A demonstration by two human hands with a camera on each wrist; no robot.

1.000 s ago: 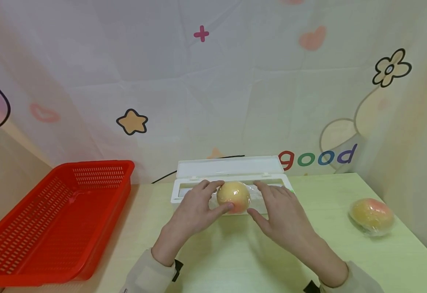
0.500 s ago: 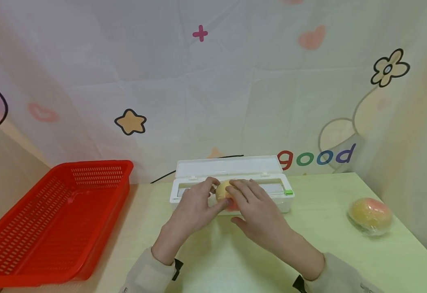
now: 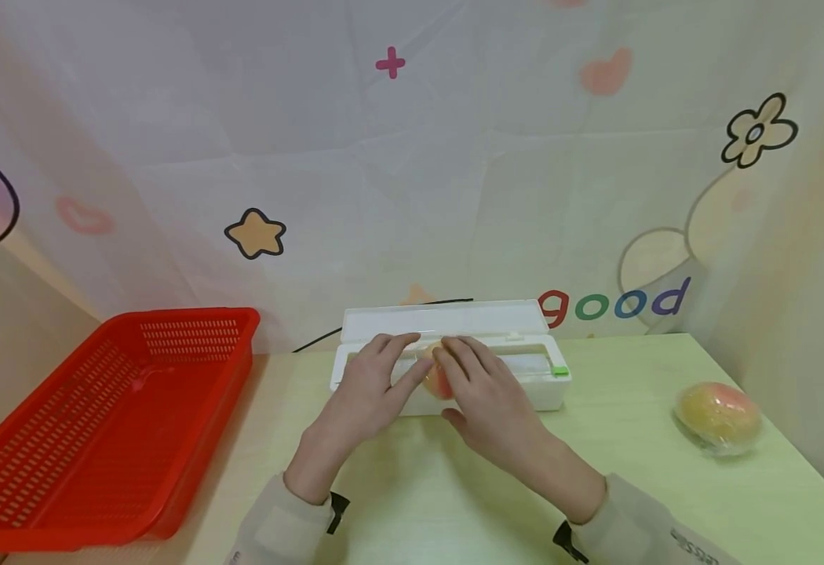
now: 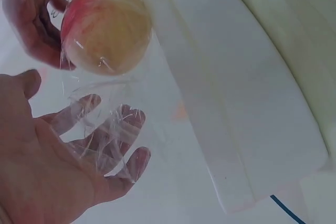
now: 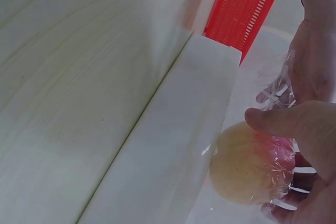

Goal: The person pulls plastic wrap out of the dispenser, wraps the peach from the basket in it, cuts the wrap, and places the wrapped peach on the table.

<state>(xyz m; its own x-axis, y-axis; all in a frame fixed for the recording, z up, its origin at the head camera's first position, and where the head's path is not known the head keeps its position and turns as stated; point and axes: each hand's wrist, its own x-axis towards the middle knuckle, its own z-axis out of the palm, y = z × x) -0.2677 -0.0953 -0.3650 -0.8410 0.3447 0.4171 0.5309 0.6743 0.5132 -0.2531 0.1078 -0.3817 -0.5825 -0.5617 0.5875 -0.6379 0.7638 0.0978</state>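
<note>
A yellow peach with a pink blush (image 3: 438,382), loosely covered in clear film, is held in front of the white dispenser box (image 3: 539,394). My right hand (image 3: 493,404) grips it; the right wrist view shows the thumb across the peach (image 5: 239,163) and fingers behind. Beside it is my left hand (image 3: 364,388). In the left wrist view, its relaxed fingers are spread behind loose clear plastic film (image 4: 113,137), below the peach (image 4: 110,32). The box's lid (image 3: 443,320) stands up, and a green slider (image 3: 559,371) sits at the right end.
A red perforated basket (image 3: 203,459) stands on the left of the table. Another film-wrapped peach (image 3: 719,418) lies near the table's right edge. Behind the box hangs a printed curtain (image 3: 426,196), with a dark cord (image 3: 316,340) at its foot.
My right hand has come in from the right and taken hold of the peach. My left hand, earlier with its thumb on the peach, has loosened and shifted slightly away from it.
</note>
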